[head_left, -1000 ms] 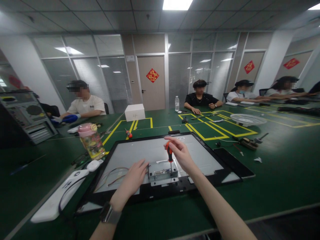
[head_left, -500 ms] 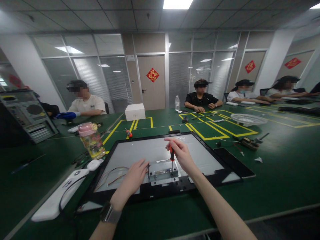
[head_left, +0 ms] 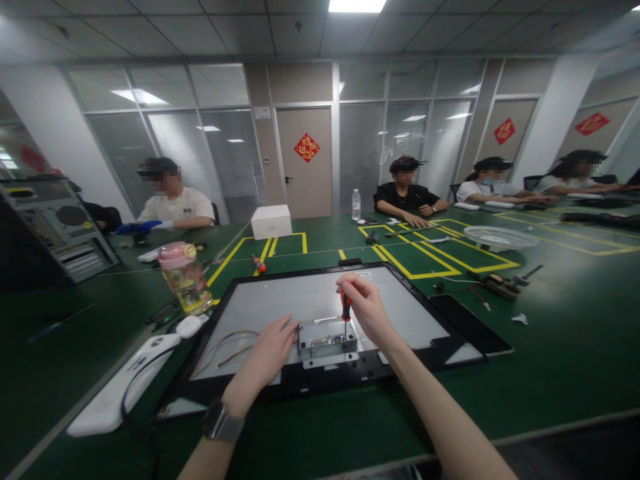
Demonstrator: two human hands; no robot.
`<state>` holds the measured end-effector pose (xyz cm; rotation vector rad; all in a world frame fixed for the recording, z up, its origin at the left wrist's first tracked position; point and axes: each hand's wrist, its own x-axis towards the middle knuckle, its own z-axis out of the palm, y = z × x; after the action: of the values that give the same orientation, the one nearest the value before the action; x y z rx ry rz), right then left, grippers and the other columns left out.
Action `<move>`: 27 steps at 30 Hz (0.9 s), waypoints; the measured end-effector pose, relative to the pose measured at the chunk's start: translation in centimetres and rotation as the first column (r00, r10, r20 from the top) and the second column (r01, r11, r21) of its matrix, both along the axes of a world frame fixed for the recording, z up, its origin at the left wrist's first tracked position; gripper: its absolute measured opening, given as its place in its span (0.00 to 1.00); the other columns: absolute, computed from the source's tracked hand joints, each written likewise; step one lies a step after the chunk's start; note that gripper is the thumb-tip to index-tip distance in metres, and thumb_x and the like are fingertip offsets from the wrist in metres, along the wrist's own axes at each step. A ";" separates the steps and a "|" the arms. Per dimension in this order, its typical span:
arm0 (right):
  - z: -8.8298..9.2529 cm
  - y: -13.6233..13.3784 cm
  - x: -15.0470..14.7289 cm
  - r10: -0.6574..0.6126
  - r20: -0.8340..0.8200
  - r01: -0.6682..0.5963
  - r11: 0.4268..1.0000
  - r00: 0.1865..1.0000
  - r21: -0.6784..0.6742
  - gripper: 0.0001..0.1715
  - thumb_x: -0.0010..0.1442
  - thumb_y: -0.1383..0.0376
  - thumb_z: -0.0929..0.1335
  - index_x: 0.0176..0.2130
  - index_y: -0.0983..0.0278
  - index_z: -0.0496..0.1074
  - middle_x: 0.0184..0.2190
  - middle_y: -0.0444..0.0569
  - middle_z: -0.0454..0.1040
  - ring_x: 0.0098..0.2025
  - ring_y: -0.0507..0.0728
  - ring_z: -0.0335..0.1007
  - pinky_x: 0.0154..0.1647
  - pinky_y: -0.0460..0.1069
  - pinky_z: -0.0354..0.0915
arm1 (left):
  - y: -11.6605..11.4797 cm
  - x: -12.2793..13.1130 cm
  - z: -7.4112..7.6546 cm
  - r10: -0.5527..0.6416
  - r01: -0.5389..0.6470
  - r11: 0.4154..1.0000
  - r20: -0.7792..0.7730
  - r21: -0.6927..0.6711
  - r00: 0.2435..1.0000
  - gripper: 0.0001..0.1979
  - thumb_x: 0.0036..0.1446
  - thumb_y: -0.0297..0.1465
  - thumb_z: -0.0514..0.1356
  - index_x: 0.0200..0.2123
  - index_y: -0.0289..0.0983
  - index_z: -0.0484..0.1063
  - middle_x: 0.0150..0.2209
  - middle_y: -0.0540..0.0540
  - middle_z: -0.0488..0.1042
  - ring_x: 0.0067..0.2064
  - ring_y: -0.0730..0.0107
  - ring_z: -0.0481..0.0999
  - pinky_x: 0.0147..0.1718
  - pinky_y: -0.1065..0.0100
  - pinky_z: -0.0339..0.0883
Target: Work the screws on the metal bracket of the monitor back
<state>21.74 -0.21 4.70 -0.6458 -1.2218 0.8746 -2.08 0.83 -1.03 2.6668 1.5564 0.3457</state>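
Note:
A large flat display panel [head_left: 400,303] with a black frame lies on the green table before me. On its near part sits a metal bracket box [head_left: 320,328] with ports along its front face. My right hand [head_left: 367,307] grips a red and black screwdriver [head_left: 346,308] held upright, its shaft reaching down to the right part of the box. Fingers outstretched, my left hand [head_left: 270,350] rests on the panel, its fingertips at the box's left edge. Thin wires [head_left: 225,347] lie on the panel left of that hand. The screw under the tip is too small to see.
Left of the panel are a white power bank-like device [head_left: 120,393] with a black cable and a pink-lidded bottle [head_left: 185,280]. A dark slab [head_left: 467,323] lies right of it. Beyond are a white box [head_left: 271,222], a computer case [head_left: 60,227] and several seated people.
The fingers of my right hand have curled closer around the screwdriver handle. My left hand stays by the box, and the view has shifted slightly.

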 end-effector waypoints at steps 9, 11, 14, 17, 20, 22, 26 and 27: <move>0.1 0.1 -0.3 0.000 -0.003 0.000 1.000 1.000 0.026 0.15 0.60 0.52 0.70 0.34 0.60 0.76 0.29 0.45 0.73 0.31 0.54 0.68 0.35 0.50 0.65 | -0.1 0.2 0.2 0.012 -0.012 1.000 -0.012 -0.020 1.000 0.21 0.69 0.30 0.47 0.61 0.37 0.68 0.65 0.38 0.65 0.64 0.57 0.66 0.63 0.53 0.58; 0.1 0.0 -0.3 -0.071 0.013 0.071 0.997 0.997 0.036 0.12 0.56 0.54 0.73 0.33 0.60 0.76 0.28 0.44 0.71 0.29 0.53 0.65 0.32 0.49 0.64 | -0.1 0.2 0.3 0.019 -0.019 0.999 -0.024 -0.029 1.000 0.21 0.69 0.29 0.48 0.61 0.36 0.68 0.65 0.37 0.64 0.65 0.57 0.66 0.64 0.53 0.58; 0.1 0.1 -0.2 -0.117 -0.003 0.117 0.993 0.993 0.021 0.11 0.53 0.56 0.75 0.30 0.60 0.75 0.27 0.43 0.70 0.27 0.52 0.63 0.31 0.48 0.63 | -0.2 0.2 0.3 0.017 -0.017 1.000 -0.010 -0.019 1.000 0.21 0.69 0.29 0.48 0.61 0.37 0.68 0.65 0.38 0.65 0.65 0.57 0.66 0.64 0.53 0.58; -0.1 0.2 -0.1 -0.079 -0.031 0.079 0.997 0.996 -0.001 0.12 0.56 0.54 0.73 0.36 0.59 0.77 0.28 0.44 0.73 0.31 0.54 0.68 0.34 0.49 0.65 | -0.1 0.2 0.2 0.014 -0.014 1.000 -0.002 -0.011 1.000 0.20 0.69 0.29 0.48 0.60 0.38 0.69 0.65 0.38 0.65 0.64 0.56 0.66 0.63 0.53 0.59; -0.2 0.4 -0.2 -0.015 -0.055 0.015 1.000 0.998 0.002 0.14 0.59 0.52 0.70 0.39 0.59 0.76 0.31 0.47 0.77 0.35 0.57 0.72 0.37 0.51 0.68 | 0.0 0.1 0.1 0.014 -0.014 1.000 -0.008 -0.008 1.000 0.21 0.69 0.29 0.48 0.60 0.38 0.69 0.65 0.38 0.65 0.64 0.56 0.66 0.63 0.53 0.59; -0.3 0.4 -0.2 -0.014 -0.041 0.015 1.000 0.999 0.007 0.15 0.59 0.52 0.70 0.37 0.60 0.77 0.32 0.48 0.77 0.35 0.57 0.73 0.37 0.51 0.69 | 0.0 0.1 0.0 0.011 -0.011 1.000 -0.004 0.001 1.000 0.20 0.69 0.29 0.48 0.60 0.38 0.69 0.65 0.39 0.66 0.64 0.57 0.67 0.63 0.53 0.59; -0.3 0.4 0.0 -0.060 0.025 0.060 0.998 0.998 0.016 0.11 0.57 0.55 0.72 0.36 0.59 0.78 0.31 0.46 0.75 0.33 0.55 0.71 0.34 0.49 0.67 | 0.1 0.1 0.0 0.002 -0.002 1.000 -0.005 0.010 1.000 0.20 0.69 0.29 0.48 0.60 0.39 0.69 0.65 0.39 0.66 0.64 0.57 0.67 0.63 0.53 0.59; -0.4 0.4 0.0 -0.057 0.032 0.057 0.998 0.998 0.021 0.10 0.57 0.56 0.72 0.36 0.59 0.78 0.31 0.46 0.76 0.33 0.55 0.71 0.34 0.49 0.67 | 0.0 0.1 0.0 0.003 -0.003 1.000 -0.008 0.003 1.000 0.20 0.69 0.29 0.48 0.60 0.38 0.69 0.65 0.39 0.66 0.64 0.57 0.66 0.63 0.54 0.59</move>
<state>21.76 0.15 4.34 -0.6779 -1.2337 0.8066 -1.99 0.87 -1.03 2.6722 1.5631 0.3379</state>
